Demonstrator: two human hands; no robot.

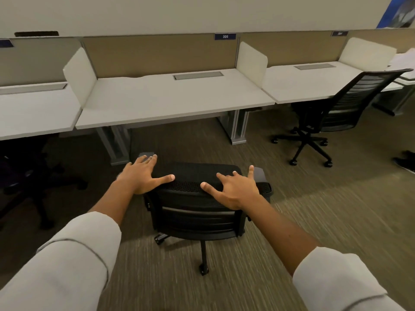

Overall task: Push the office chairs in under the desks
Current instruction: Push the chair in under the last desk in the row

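Note:
A black mesh office chair (193, 212) stands on the carpet in front of the middle white desk (170, 102), its back toward me and clear of the desk's front edge. My left hand (141, 176) lies spread at the left end of the backrest's top edge. My right hand (233, 189) lies spread at the right end, fingers apart, not curled around anything. A second black chair (336, 108) sits partly under the right desk (314, 84), turned at an angle. A third dark chair (24, 173) is in shadow below the left desk (33, 111).
Grey metal desk legs (239, 126) stand either side of the middle desk's knee space. White divider panels (78, 72) separate the desks. Someone's dark shoes (406, 160) show at the right edge. Striped brown carpet (314, 209) covers the floor.

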